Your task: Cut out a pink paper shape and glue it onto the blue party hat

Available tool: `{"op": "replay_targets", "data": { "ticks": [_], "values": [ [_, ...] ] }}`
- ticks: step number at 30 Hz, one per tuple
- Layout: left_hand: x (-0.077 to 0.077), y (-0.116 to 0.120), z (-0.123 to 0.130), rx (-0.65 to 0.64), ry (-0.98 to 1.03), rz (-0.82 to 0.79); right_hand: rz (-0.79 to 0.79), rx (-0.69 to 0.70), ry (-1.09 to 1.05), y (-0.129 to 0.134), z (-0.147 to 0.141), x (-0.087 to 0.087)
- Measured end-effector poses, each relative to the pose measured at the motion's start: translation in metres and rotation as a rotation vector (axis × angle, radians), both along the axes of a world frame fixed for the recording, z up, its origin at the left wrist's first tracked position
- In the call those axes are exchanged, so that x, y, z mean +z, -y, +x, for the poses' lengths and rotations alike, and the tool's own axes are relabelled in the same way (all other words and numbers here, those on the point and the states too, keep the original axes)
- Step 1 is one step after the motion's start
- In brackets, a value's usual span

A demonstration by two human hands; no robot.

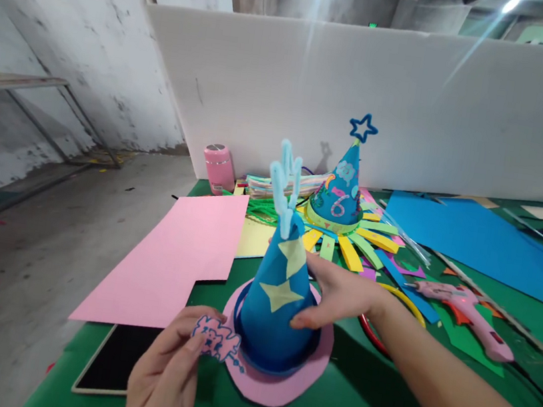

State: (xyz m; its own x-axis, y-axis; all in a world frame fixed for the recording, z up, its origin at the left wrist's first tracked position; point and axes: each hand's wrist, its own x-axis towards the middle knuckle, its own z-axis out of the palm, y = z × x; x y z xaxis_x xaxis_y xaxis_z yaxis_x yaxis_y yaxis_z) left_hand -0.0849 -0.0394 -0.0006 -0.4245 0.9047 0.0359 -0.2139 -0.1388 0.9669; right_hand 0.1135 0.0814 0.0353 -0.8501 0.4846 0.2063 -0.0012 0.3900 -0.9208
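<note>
My left hand (172, 365) pinches a small pink paper cutout (216, 339) with a dark blue outline and markings, beside the lower left of a blue paper cone hat (266, 310). Pale yellow star shapes (281, 295) are on the cone, and light blue fuzzy stems (284, 185) rise from its tip. The cone stands upright on a round pink paper brim (275, 393), with a dark blue ring around its base. My right hand (334, 293) grips the cone's right side, thumb in front and the other fingers hidden behind it.
Behind stands a decorated blue cone hat (339, 189) with a star on top. A pink glue gun (468, 312) lies at right, its cord trailing away. Pink paper (168, 256) partly covers a dark tablet (118, 360) at left. A pink bottle (219, 169) stands near the white partition (267, 88).
</note>
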Motion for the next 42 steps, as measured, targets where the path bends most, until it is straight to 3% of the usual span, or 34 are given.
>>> {"op": "replay_targets", "data": {
  "ticks": [5,9,11,14,17,20,25,35,42],
  "values": [
    [-0.002,-0.002,0.008,-0.054,-0.047,-0.084,0.015,0.047,0.014,-0.019,-0.001,-0.005],
    [-0.003,-0.001,0.015,-0.103,-0.053,-0.174,0.011,-0.008,0.04,-0.011,0.004,-0.007],
    [-0.007,0.001,0.016,-0.131,-0.045,-0.187,0.043,-0.167,0.093,0.004,0.005,-0.012],
    [-0.012,0.003,0.017,-0.175,-0.03,-0.202,0.08,-0.574,0.142,0.031,0.001,-0.028],
    [-0.013,0.006,0.019,-0.214,-0.046,-0.209,0.111,-0.748,0.229,0.049,-0.01,-0.049],
    [-0.009,0.009,0.024,-0.242,-0.105,-0.189,0.193,-0.828,0.264,0.051,-0.018,-0.063],
    [-0.006,0.012,0.028,-0.258,-0.131,-0.168,0.201,-0.805,0.223,0.045,-0.016,-0.068],
    [0.0,0.003,0.028,-0.208,-0.121,-0.165,0.146,-0.59,0.136,0.033,-0.001,-0.058],
    [-0.008,-0.004,0.02,-0.268,-0.151,-0.151,0.186,-0.553,0.069,0.022,-0.003,-0.062]
  ]
}}
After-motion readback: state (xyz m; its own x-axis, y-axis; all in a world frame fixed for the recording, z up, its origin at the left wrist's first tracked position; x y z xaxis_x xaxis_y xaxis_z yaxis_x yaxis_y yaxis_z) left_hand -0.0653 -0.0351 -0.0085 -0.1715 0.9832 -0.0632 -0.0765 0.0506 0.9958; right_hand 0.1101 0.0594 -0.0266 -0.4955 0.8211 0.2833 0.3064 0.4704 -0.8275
